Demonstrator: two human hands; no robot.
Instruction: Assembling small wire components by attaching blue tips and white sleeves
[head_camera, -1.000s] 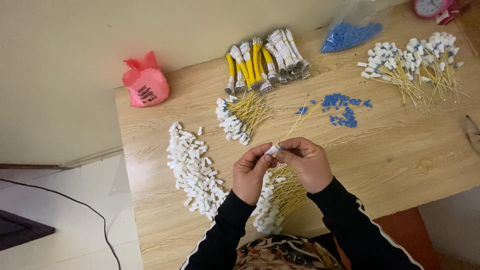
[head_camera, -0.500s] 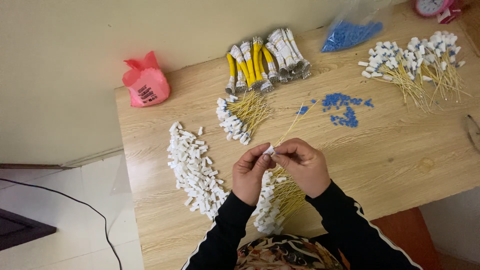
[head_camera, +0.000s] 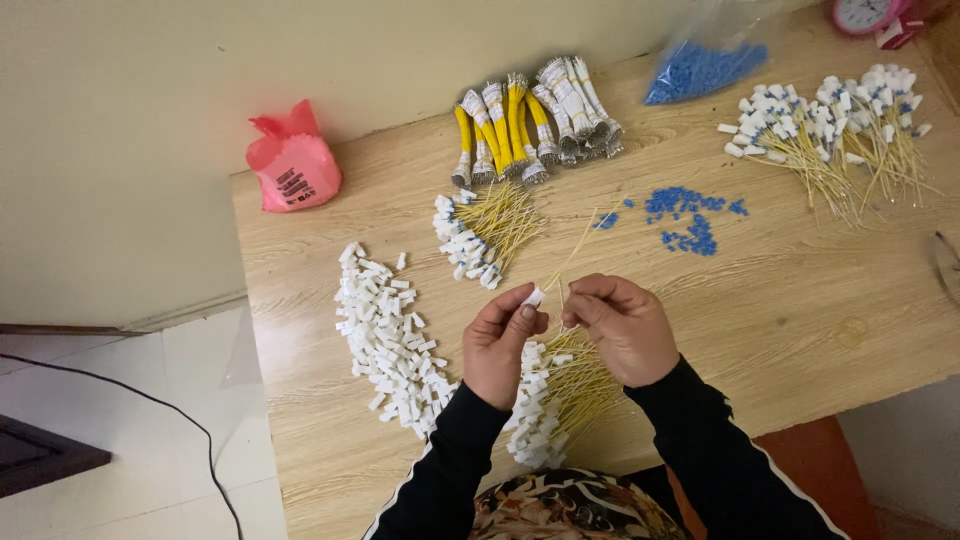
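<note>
Just behind the pile of finished yellow wires (head_camera: 560, 400) that is lying at the near edge of the wooden table (head_camera: 800, 300), my two hands are working close together. My left hand (head_camera: 500, 345) is pinching a small white plastic connector (head_camera: 533, 297) between thumb and forefinger, closed firmly on it. My right hand (head_camera: 625, 325) is closed on a thin yellow wire (head_camera: 578, 245), holding it near its end; the wire is running away from me, toward the bundles of yellow cables (head_camera: 530, 120) at the far side of the table. The connector and the wire end are almost touching, but I cannot tell if the wire is already inside.

I am judging that the connector is very light and hard, a little slippery, so it is better to take it by its flat sides. The wire is looking thin and flexible; I think it is bending easily, so the hold should be close to the tip.

To the left of the finished pile, a long heap of loose white connectors (head_camera: 385, 335) is lying. Behind it, another small bunch of wires with white ends (head_camera: 480, 235) is resting. Farther right from the pile, scattered blue pieces (head_camera: 690, 215) are lying, and a red plastic bag (head_camera: 292, 160) is sitting at the far left corner.
</note>
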